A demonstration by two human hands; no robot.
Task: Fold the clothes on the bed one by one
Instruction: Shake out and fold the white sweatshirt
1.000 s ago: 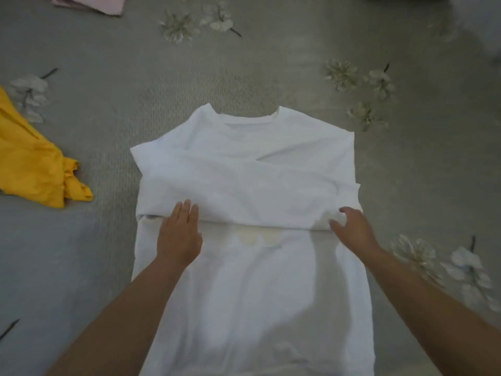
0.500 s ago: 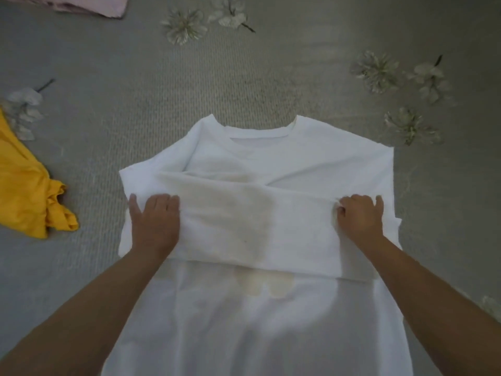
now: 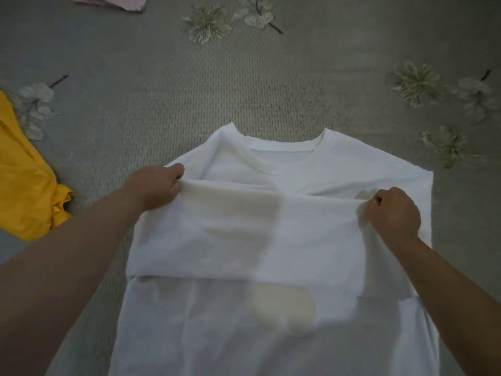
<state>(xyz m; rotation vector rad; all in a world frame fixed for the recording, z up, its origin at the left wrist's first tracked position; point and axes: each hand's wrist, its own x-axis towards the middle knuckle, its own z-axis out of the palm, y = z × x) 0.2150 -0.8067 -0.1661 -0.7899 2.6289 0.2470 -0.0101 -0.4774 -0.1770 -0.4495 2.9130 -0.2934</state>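
Note:
A white T-shirt [image 3: 271, 267] lies spread on the grey bed, collar pointing away from me, sleeves folded in across the chest. A pale yellowish print shows through the cloth near its middle. My left hand [image 3: 156, 189] grips the left end of the folded band of fabric, fingers curled round its edge. My right hand [image 3: 391, 213] grips the right end of the same band in a fist. The band is lifted slightly off the shirt between the two hands.
A crumpled yellow garment [image 3: 24, 185] lies at the left edge. A pink cloth [image 3: 113, 0] peeks in at the top left. The grey bedcover [image 3: 271, 85] has embroidered flowers [image 3: 417, 82] around the shirt.
My hands went from lying flat on the fold to gripping its two ends. They have pulled the band upward toward the collar, and the view has moved closer.

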